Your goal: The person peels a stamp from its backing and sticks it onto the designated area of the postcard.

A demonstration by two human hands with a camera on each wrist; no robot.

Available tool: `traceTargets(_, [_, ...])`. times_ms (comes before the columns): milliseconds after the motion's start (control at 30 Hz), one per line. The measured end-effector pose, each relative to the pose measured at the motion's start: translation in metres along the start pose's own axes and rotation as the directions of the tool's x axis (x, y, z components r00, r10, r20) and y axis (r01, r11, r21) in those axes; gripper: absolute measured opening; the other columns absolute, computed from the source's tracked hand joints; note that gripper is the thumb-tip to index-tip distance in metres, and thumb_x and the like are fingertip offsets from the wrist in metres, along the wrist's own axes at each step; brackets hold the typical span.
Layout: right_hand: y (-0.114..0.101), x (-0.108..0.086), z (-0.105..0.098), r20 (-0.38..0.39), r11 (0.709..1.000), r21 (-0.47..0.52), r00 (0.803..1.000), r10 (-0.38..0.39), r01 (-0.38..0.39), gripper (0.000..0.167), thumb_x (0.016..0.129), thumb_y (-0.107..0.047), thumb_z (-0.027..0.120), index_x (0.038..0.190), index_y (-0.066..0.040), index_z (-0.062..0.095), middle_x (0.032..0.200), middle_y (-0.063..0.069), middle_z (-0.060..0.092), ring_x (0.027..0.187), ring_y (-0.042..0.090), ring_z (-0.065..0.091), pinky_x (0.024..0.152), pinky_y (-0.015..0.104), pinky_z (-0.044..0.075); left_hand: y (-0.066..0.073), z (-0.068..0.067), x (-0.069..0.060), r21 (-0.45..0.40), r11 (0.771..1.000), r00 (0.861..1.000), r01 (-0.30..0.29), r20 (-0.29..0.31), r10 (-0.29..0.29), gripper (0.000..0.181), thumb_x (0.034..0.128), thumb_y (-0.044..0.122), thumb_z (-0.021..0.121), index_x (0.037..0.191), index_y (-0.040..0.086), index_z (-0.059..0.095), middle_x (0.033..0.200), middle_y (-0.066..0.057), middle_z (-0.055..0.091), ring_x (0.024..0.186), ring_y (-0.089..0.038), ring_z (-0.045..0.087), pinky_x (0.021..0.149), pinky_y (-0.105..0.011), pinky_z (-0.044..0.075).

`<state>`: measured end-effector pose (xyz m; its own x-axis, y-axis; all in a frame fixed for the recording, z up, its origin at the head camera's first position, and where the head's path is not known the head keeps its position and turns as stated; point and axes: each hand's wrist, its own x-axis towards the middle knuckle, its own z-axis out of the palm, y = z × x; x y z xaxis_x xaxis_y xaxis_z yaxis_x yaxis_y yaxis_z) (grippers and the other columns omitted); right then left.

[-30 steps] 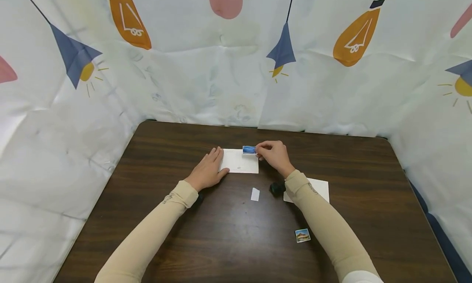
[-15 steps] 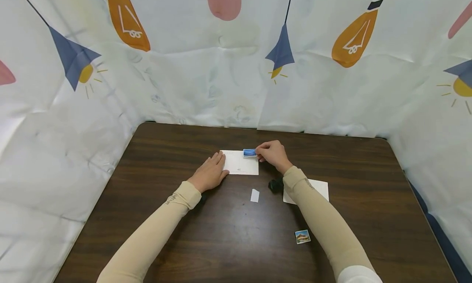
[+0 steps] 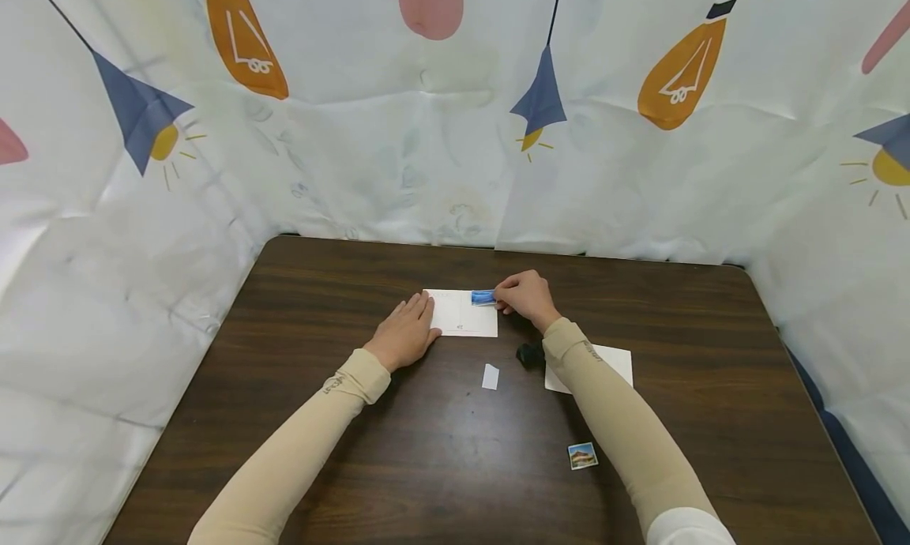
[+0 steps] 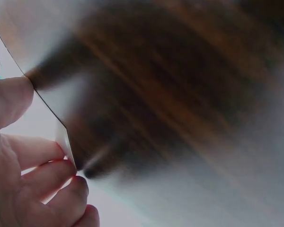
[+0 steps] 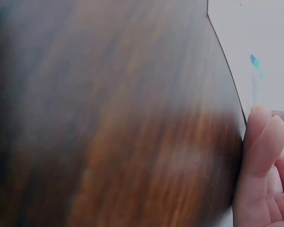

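A white card (image 3: 455,320), perhaps an envelope or postcard, lies on the brown table with a small printed mark near its front edge. My left hand (image 3: 404,332) rests on its left end with fingers extended; in the left wrist view the thumb and fingertips touch the card's edge. At the far right corner my right hand (image 3: 524,296) pinches a blue stamp (image 3: 482,298) between thumb and finger, over the card. The fingers hide the stamp's right end. In the right wrist view only a bluish sliver of the stamp (image 5: 254,61) shows.
A small white paper slip (image 3: 490,376) lies in front of the card. Beside the right wrist sits a dark roundish object (image 3: 528,355), partly hidden. Another white card (image 3: 617,362) is half under the right forearm. Nearer lies a stamp with a building picture (image 3: 583,456).
The blue stamp has come slightly nearer and to the right against the card's corner, the right hand still pinching it. My left hand stays on the card.
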<state>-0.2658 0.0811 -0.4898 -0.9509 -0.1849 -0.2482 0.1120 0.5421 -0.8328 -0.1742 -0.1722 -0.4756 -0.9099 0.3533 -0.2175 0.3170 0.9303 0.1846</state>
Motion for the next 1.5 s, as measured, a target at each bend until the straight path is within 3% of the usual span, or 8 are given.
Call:
traceTargets(667, [-0.004, 0.002, 0.004, -0.014, 0.999, -0.033, 1.0, 0.015, -0.015, 0.016, 0.093, -0.017, 0.069, 0.093, -0.007, 0.081, 0.074, 0.007, 0.079, 0.06, 0.012, 0.072, 0.058, 0.024, 0.056, 0.0, -0.002, -0.002, 0.014, 1.0, 1.0, 0.017, 0.013, -0.017, 0.066, 0.111, 0.035, 0.045, 0.159, -0.008, 0.03, 0.169, -0.026, 0.027, 0.16, -0.038, 0.027, 0.131, -0.052, 0.027])
traceTargets(933, [-0.006, 0.004, 0.004, -0.012, 0.999, -0.038, 1.0, 0.003, -0.003, 0.015, 0.093, -0.015, 0.071, 0.091, -0.005, 0.082, 0.076, 0.009, 0.079, 0.059, 0.012, 0.072, 0.06, 0.025, 0.059, 0.0, -0.002, 0.0, 0.016, 1.0, 1.0, 0.017, 0.015, -0.017, 0.066, 0.111, 0.034, 0.046, 0.159, -0.008, 0.03, 0.169, -0.026, 0.028, 0.16, -0.037, 0.027, 0.131, -0.052, 0.027])
traceTargets(1500, [-0.013, 0.004, 0.001, -0.015, 0.993, -0.118, 1.0, 0.002, -0.004, 0.013, 0.089, -0.013, 0.072, 0.09, -0.004, 0.081, 0.071, 0.008, 0.078, 0.054, 0.009, 0.069, 0.053, 0.021, 0.054, 0.002, -0.002, 0.001, 0.012, 1.0, 1.0, 0.014, 0.013, -0.014, 0.066, 0.1107, 0.033, 0.047, 0.159, -0.008, 0.03, 0.169, -0.026, 0.028, 0.16, -0.038, 0.028, 0.131, -0.052, 0.026])
